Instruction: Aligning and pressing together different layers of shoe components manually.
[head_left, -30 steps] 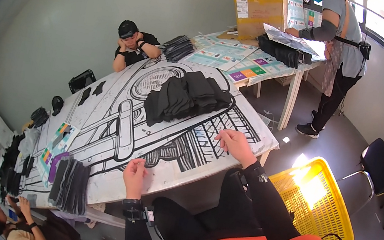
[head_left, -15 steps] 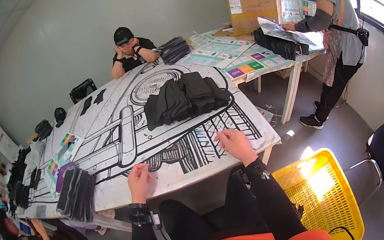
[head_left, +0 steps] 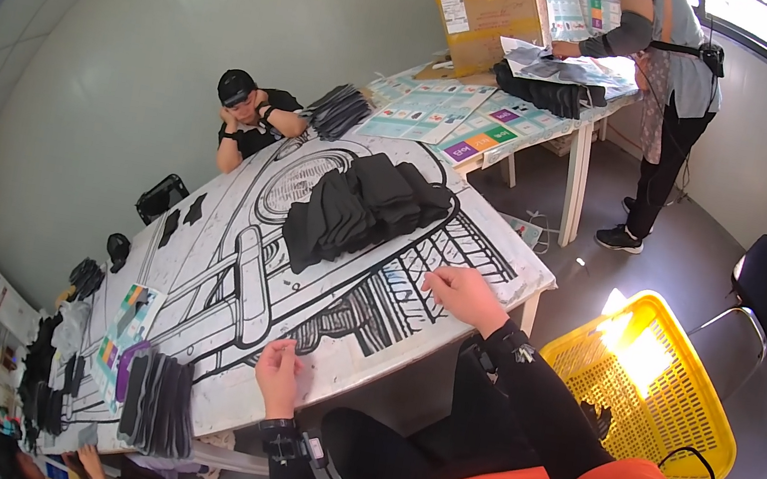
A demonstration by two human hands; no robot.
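My left hand (head_left: 280,372) is at the near edge of the white table (head_left: 330,378), its fingers drawn together with nothing visible in them. To the right, my right hand (head_left: 467,297) hovers over or rests on the tabletop with loosely curled fingers, also with nothing visible in it. Beyond both hands lies a spread pile of black fabric pieces (head_left: 363,211), apart from them. Left of my left hand, a neat stack of dark grey fabric pieces (head_left: 158,405) sits at the table's edge. The kind of these pieces cannot be made out.
A yellow plastic basket (head_left: 688,418) stands at my right. One person (head_left: 257,117) leans on the table's far side; another (head_left: 688,88) stands at a second table (head_left: 578,171) with a cardboard box (head_left: 497,15). A third person (head_left: 91,470) is partly visible at lower left. Chairs (head_left: 766,288) stand far right.
The view has shifted slightly. Both my hands keep nearly the same pose. At lower left, the third person's arm now reaches up to the table edge; the standing person leans slightly differently.
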